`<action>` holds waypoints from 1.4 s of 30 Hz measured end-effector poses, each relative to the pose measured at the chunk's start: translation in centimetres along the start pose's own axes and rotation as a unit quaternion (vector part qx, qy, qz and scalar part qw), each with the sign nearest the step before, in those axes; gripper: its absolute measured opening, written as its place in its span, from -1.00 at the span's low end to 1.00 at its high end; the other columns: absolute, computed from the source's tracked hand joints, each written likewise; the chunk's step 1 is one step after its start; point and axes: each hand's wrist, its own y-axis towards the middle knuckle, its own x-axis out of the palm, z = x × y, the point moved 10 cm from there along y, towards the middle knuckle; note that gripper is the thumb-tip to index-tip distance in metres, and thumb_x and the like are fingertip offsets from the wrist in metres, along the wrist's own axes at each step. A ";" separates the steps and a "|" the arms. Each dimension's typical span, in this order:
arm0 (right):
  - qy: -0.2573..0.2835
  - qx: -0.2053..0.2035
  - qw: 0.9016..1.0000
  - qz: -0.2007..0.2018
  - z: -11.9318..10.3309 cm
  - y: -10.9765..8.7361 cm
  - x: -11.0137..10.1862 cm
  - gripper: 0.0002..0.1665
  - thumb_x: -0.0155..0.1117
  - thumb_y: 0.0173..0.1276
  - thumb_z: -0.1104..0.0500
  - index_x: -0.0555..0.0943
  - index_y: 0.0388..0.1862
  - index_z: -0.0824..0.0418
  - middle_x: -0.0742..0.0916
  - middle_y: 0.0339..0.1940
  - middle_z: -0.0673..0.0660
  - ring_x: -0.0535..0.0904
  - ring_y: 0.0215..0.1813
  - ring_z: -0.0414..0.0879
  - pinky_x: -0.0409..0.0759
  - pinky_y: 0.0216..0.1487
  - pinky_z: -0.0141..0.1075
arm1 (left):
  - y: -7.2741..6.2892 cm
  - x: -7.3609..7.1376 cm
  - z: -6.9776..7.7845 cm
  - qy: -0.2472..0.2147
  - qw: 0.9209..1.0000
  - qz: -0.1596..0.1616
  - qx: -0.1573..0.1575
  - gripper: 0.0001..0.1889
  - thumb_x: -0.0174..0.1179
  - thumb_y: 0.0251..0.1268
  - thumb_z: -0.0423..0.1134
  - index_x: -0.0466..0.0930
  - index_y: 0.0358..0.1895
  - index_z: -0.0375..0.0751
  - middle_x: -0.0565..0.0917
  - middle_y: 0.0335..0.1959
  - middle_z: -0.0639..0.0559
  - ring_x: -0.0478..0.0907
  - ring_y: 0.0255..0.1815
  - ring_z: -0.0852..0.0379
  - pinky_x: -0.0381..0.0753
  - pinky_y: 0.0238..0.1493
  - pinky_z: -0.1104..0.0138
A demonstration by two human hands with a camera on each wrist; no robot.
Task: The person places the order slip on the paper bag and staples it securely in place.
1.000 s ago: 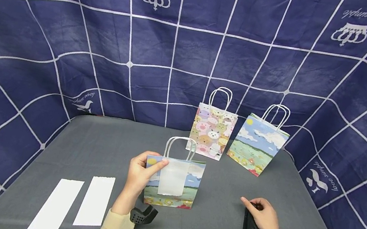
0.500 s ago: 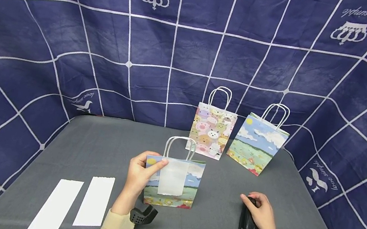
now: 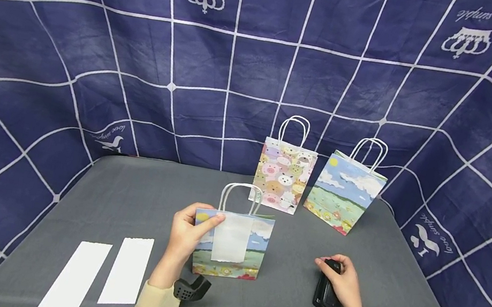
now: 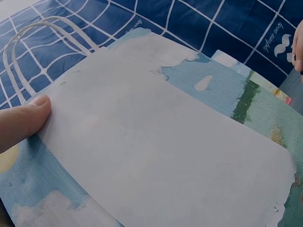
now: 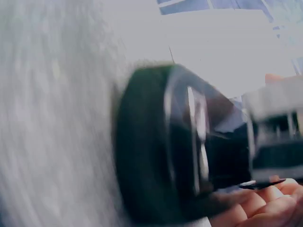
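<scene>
My left hand (image 3: 184, 234) pinches the top left of a small paper gift bag (image 3: 255, 269) printed with sky and meadow, which stands upright with two white handles. The thumb presses a white paper slip (image 3: 230, 240) flat against the bag's front; the left wrist view shows the slip (image 4: 165, 142) covering much of that side. To the right of the bag, my right hand (image 3: 346, 287) grips a black stapler (image 3: 323, 294) over the grey table. In the right wrist view the stapler (image 5: 151, 142) is large and blurred, with curled fingers (image 5: 265, 208) at its lower right.
Two white paper slips (image 3: 75, 277) (image 3: 126, 271) lie on the grey table (image 3: 137, 189) at the left. Behind stand an animal-print gift bag (image 3: 283, 176) and another meadow-print gift bag (image 3: 345, 192). A blue gridded curtain (image 3: 260, 69) borders the table's back and sides.
My right hand has moved left and slightly away from me with the stapler, closer to the bag. The left hand, the bag and the slip on it have stayed in place.
</scene>
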 end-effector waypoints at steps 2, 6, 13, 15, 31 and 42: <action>0.022 0.011 1.000 0.003 -0.1 0.1 0.2 -0.48 0.36 0.22 0.08 0.37 0.00 0.32 0.72 -0.23 0.11 0.55 -0.33 -0.36 0.44 -0.28 -0.47 | 0.0 0.0 0.0 0.002 1.000 0.000 0.001 -0.87 0.36 -0.01 -0.50 0.60 -0.39 -0.44 0.59 -0.62 0.13 0.51 -0.62 0.13 0.51 -0.61 0.32; 0.073 -0.007 0.997 0.023 -1.0 0.2 0.3 -0.47 0.28 0.30 0.16 0.36 0.13 0.40 0.70 -0.33 0.02 0.59 -0.38 -0.37 0.50 -0.31 -0.49 | 0.1 0.0 0.1 0.002 1.000 -0.001 0.004 -0.87 0.37 0.00 -0.50 0.60 -0.38 -0.45 0.59 -0.61 0.13 0.52 -0.62 0.13 0.52 -0.60 0.33; 0.116 -0.108 0.986 0.042 -3.2 0.0 0.9 -0.56 0.06 0.43 0.30 0.26 0.20 0.47 0.57 -0.25 0.32 0.65 -0.43 -0.28 0.54 -0.28 -0.52 | 0.2 0.0 0.2 -0.003 1.000 -0.002 0.007 -0.87 0.36 0.00 -0.51 0.60 -0.39 -0.45 0.59 -0.61 0.12 0.52 -0.61 0.14 0.52 -0.60 0.34; 0.109 -0.133 0.984 0.039 -3.8 -0.2 1.1 -0.60 0.03 0.43 0.34 0.26 0.18 0.45 0.56 -0.22 0.38 0.65 -0.45 -0.25 0.54 -0.30 -0.52 | 0.2 0.0 0.1 -0.004 1.000 -0.003 0.008 -0.88 0.36 0.00 -0.51 0.60 -0.39 -0.45 0.59 -0.61 0.11 0.52 -0.61 0.13 0.52 -0.60 0.34; 0.106 -0.163 0.981 0.024 -10.1 -1.0 2.6 -0.54 0.39 0.17 0.27 0.43 0.02 0.24 0.66 -0.41 0.07 0.61 -0.43 -0.15 0.56 -0.37 -0.38 | 0.1 0.3 0.3 -0.006 1.000 -0.011 0.015 -0.88 0.35 0.00 -0.52 0.59 -0.39 -0.46 0.60 -0.60 0.11 0.53 -0.61 0.13 0.53 -0.59 0.32; 0.200 -0.201 0.958 -0.051 -17.5 -1.4 4.2 -0.79 0.23 0.28 0.37 0.48 -0.16 0.46 0.67 -0.46 0.08 0.68 -0.47 -0.07 0.64 -0.37 -0.19 | 0.1 0.1 0.2 -0.004 1.000 -0.008 0.016 -0.87 0.35 0.00 -0.52 0.60 -0.38 -0.45 0.61 -0.59 0.13 0.54 -0.61 0.10 0.54 -0.59 0.32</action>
